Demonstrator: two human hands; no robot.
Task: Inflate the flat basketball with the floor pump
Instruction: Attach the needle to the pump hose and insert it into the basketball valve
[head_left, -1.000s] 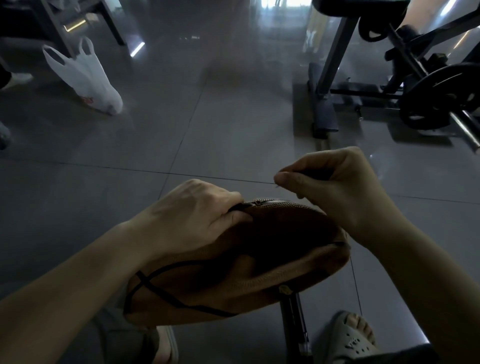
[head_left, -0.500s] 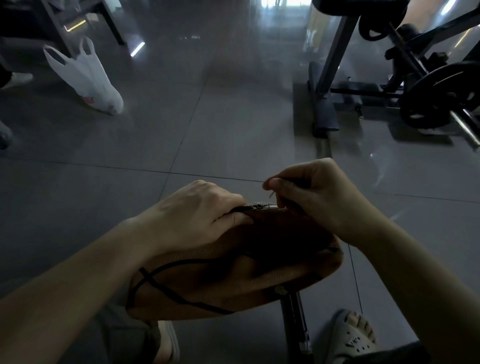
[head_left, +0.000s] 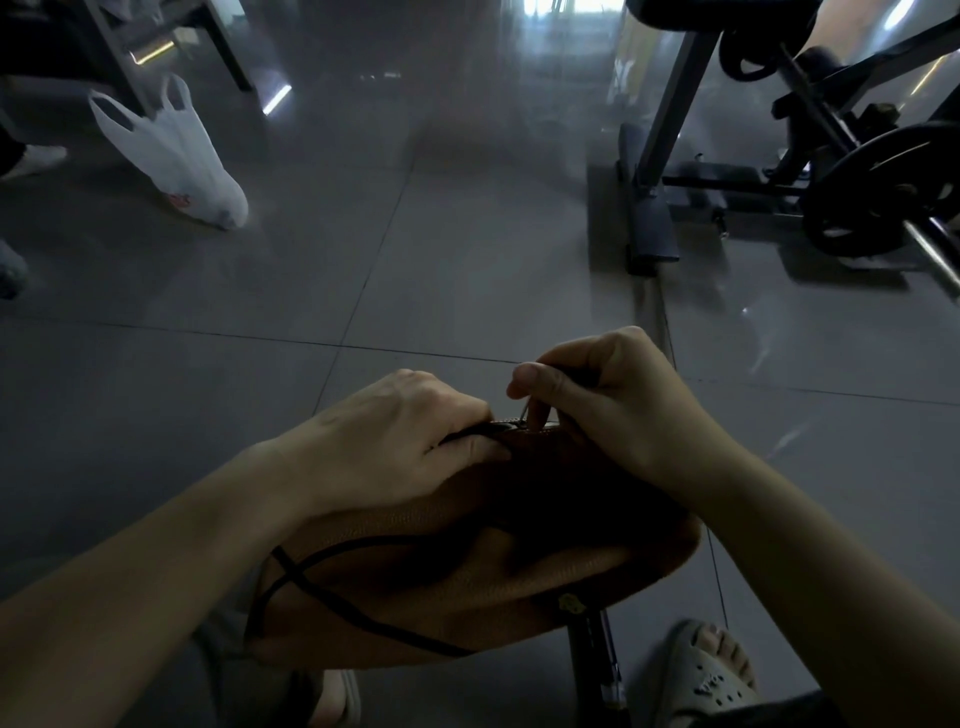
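Note:
A flat, caved-in brown basketball (head_left: 467, 577) with black seams lies low in the middle of the view. My left hand (head_left: 395, 441) grips its upper edge, thumb pressed on the leather. My right hand (head_left: 608, 395) pinches a thin metal pump needle (head_left: 525, 413) whose tip touches the ball's top edge, just right of my left thumb. Under the ball stands the dark barrel of the floor pump (head_left: 592, 654), mostly hidden by the ball. The hose is not clearly visible.
Grey glossy floor tiles spread ahead. A white plastic bag (head_left: 171, 156) lies at the far left. A weight bench frame (head_left: 649, 208) and a barbell plate (head_left: 883, 192) stand at the far right. My sandalled foot (head_left: 711, 670) is at the bottom right.
My right hand has come down and leftward, bringing the needle from above the ball to its top edge. My left hand has kept its grip on the ball.

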